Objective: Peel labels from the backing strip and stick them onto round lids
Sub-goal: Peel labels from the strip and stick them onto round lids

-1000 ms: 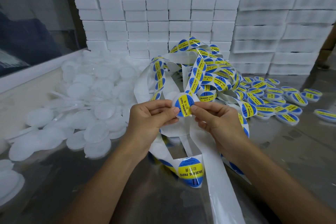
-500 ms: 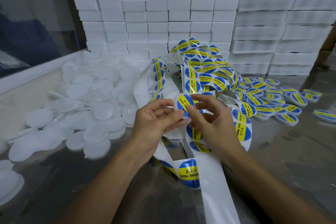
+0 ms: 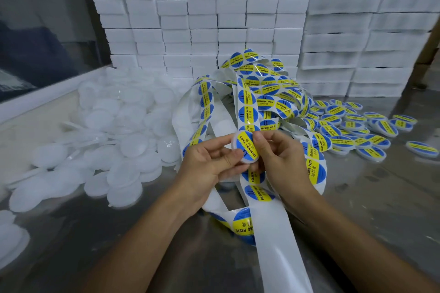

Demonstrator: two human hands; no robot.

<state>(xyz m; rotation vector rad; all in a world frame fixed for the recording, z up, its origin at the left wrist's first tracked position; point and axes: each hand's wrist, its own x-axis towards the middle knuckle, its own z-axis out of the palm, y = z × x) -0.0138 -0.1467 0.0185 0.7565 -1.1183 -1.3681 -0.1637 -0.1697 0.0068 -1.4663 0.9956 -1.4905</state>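
Note:
A round white lid (image 3: 245, 148) with a blue and yellow "SOLDERING PASTE" label on it is held up between both hands. My left hand (image 3: 209, 164) grips its left edge with thumb and fingers. My right hand (image 3: 277, 157) has its thumb on the label's face and its fingers curled behind the lid. A tangled white backing strip (image 3: 247, 107) carrying several more labels loops behind and under my hands, and its bare tail (image 3: 278, 240) runs toward me.
A heap of plain white lids (image 3: 114, 131) covers the table's left side. Labelled lids (image 3: 357, 128) lie spread at the right. Stacked white foam blocks (image 3: 202, 19) form a wall at the back. The metal tabletop (image 3: 381, 197) shows at right.
The lid has turned in my hands and the label now lies on its face. My right thumb has moved onto the label. The strip has sagged lower under my hands.

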